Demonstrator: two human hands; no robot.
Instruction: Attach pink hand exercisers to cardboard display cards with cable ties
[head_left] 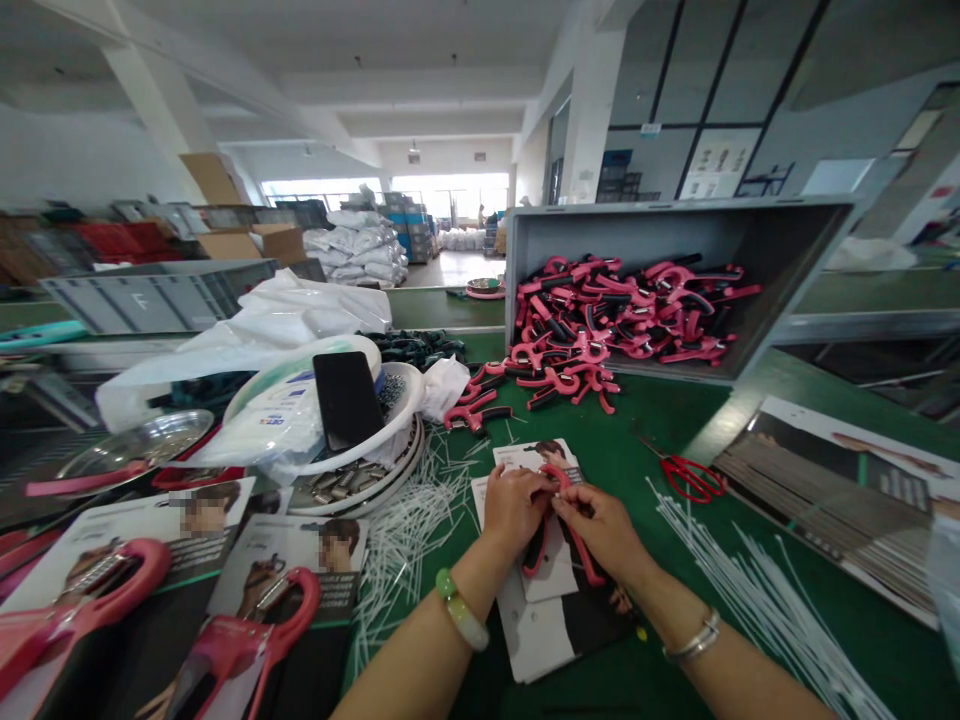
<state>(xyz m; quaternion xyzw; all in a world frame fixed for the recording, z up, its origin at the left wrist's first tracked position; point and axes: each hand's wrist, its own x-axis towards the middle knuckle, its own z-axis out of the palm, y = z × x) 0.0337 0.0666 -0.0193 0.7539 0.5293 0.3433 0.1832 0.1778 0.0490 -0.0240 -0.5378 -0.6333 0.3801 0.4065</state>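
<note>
Green bench (645, 430) is the landmark. Grey plastic crate (600, 225) sits tipped at bench's far side, open face toward the person, prob so the heap of pink-and-black grip trainers (622, 310) slides within reach. Right of centre on bench, loose white cable ties (772, 600) fan out, w/ red scissors (691, 478) just beyond them, handy for the right hand. More ties (397, 540) lie left of centre, and carded trainers (90, 590) overlap toward bench's near-left edge. Mid-bench, between the tie heaps, left hand (514, 508) and right hand (604, 532) both grasp one pink-handled trainer (577, 550) above a printed card (536, 575), knuckles nearly touching, so working room is tight.
</note>
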